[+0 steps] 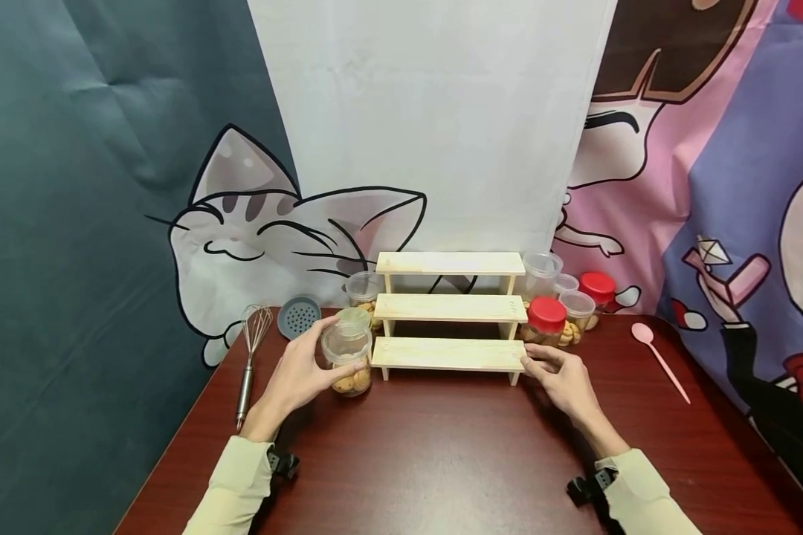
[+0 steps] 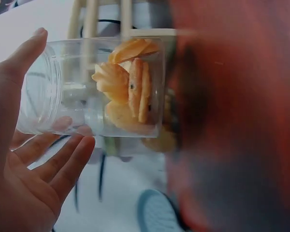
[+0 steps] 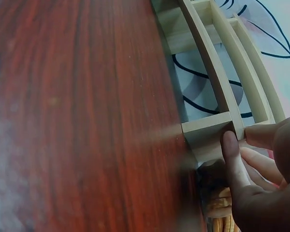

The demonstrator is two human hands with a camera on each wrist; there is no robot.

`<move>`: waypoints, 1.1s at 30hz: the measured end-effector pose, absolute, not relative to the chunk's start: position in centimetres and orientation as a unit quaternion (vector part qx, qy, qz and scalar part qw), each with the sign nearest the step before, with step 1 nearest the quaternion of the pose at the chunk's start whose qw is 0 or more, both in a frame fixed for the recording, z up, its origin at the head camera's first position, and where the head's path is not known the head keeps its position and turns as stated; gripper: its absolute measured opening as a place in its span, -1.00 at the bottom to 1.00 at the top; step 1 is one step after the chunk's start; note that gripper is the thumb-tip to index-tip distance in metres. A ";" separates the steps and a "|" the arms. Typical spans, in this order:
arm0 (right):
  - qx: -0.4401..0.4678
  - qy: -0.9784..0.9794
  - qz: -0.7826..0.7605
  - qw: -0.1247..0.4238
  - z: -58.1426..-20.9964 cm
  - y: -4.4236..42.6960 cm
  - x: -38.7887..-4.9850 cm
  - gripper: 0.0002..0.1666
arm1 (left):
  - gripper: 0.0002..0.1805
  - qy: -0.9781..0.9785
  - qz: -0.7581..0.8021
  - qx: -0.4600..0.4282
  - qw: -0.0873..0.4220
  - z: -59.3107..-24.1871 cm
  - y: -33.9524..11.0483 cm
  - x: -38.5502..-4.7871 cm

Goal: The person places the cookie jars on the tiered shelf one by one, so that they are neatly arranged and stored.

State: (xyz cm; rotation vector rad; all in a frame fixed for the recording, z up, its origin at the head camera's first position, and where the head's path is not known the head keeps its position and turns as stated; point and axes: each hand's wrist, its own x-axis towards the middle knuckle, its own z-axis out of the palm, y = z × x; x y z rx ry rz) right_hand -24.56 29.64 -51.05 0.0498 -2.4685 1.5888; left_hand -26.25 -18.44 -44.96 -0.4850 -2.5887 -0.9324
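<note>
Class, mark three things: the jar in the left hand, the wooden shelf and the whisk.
Jar [image 2: 84, 94]: left wrist view, on its clear side wall.
Wooden shelf [image 1: 450, 307]: head view, on the middle step.
Whisk [image 1: 246, 383]: head view, on its handle.

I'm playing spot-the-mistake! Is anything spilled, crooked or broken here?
Nothing stands out. The shelf looks straight, and the jar in the left hand looks upright with its cookies inside. I see no spill on the table and no plain breaks.
</note>
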 end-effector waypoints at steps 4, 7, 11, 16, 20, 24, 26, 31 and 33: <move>0.018 -0.805 0.588 0.079 -51.0 30.2 -24.6 -0.46 | 0.07 -0.907 -0.328 -0.176 0.198 -42.9 -17.2 -26.6; 0.017 -0.788 0.612 0.064 -51.1 30.6 -24.5 -0.43 | 0.06 -0.897 -0.342 -0.180 0.215 -41.3 -15.9 -27.1; 0.023 -0.781 0.622 0.055 -51.3 30.8 -24.5 -0.40 | 0.01 -0.877 -0.382 -0.187 0.222 -39.3 -13.6 -27.8; 0.024 -0.774 0.630 0.055 -51.4 30.8 -24.5 -0.40 | 0.01 -0.846 -0.442 -0.201 0.221 -37.4 -10.0 -28.8; 0.023 -0.773 0.632 0.053 -51.5 30.7 -24.4 -0.40 | 0.00 -0.816 -0.492 -0.213 0.215 -36.6 -7.1 -29.7; 0.028 -0.773 0.631 0.055 -51.5 30.4 -24.4 -0.40 | 0.02 -0.794 -0.527 -0.221 0.206 -36.1 -4.7 -30.7; 0.028 -0.773 0.632 0.057 -51.4 30.2 -24.4 -0.42 | 0.02 -0.784 -0.543 -0.225 0.200 -35.9 -3.6 -31.1; 0.028 -0.777 0.626 0.061 -51.1 29.7 -24.6 -0.45 | -0.01 -0.758 -0.590 -0.217 0.173 -35.4 -1.4 -32.1; 0.029 -0.779 0.623 0.060 -51.1 29.6 -24.6 -0.44 | -0.02 -0.750 -0.607 -0.206 0.162 -35.3 -0.7 -32.4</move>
